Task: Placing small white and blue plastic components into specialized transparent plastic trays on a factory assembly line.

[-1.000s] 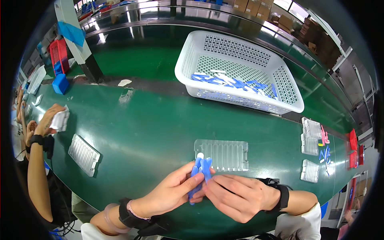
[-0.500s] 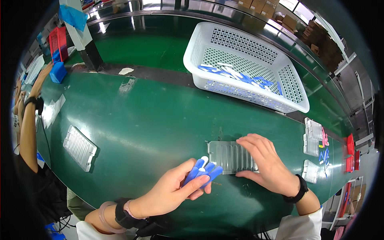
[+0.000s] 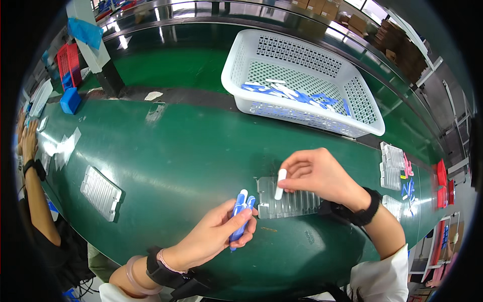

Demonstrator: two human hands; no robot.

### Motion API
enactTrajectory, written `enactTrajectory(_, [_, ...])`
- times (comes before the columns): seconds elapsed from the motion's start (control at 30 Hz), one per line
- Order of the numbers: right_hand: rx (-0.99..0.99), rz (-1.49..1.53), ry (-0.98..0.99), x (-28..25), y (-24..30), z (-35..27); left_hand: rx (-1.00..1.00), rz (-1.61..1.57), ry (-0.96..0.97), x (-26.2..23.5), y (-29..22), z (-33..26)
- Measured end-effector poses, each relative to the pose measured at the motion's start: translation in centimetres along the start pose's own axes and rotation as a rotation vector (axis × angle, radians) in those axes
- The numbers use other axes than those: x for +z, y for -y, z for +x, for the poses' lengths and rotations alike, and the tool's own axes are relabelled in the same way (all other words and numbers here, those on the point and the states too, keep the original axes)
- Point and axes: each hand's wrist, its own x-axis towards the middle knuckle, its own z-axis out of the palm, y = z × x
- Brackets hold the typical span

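On the green conveyor belt (image 3: 166, 151), a clear ribbed plastic tray (image 3: 101, 193) lies near the left edge, and a co-worker's arm (image 3: 35, 196) shows at that edge. Near the front edge, the left hand (image 3: 216, 239) is closed around a bundle of blue plastic sticks (image 3: 240, 214) with white tips, while the right hand (image 3: 319, 173) pinches one small white stick (image 3: 280, 183) between thumb and fingers, held just over a second clear ribbed tray (image 3: 287, 201). Toward the far right edge stands a white perforated plastic basket (image 3: 302, 80) holding loose blue and white pieces.
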Motion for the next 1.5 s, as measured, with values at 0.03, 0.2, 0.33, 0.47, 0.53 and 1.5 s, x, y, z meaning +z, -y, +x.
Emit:
enactTrajectory(0.03, [-0.043, -0.118, -0.005, -0.2, -0.7, 0.8, -0.014, -0.076, 0.011, 0.1, -0.1, 0.2])
enactTrajectory(0.2, [-0.051, -0.408, -0.039, 0.0, -0.6, 1.8, 0.023, -0.077, 0.021, 0.5, 0.3, 0.3])
enactTrajectory(0.33, [-0.203, -0.602, -0.046, 0.3, -1.6, 1.2, 0.158, 0.13, 0.096, 0.0, 0.5, 0.6])
enactTrajectory(0.47, [-0.385, -0.5, -0.071, 1.8, -0.9, -1.0, 0.221, 0.203, 0.09, 0.2, 0.1, -0.1])
enactTrajectory(0.53, [-0.113, 0.103, 0.095, 2.4, -1.1, -2.0, 0.218, 0.215, 0.106, 0.1, 0.1, 0.3])
enactTrajectory(1.5, [-0.538, -0.924, -0.142, 1.0, -1.4, -1.5, 0.074, 0.089, 0.035, -0.1, -0.1, 0.7])
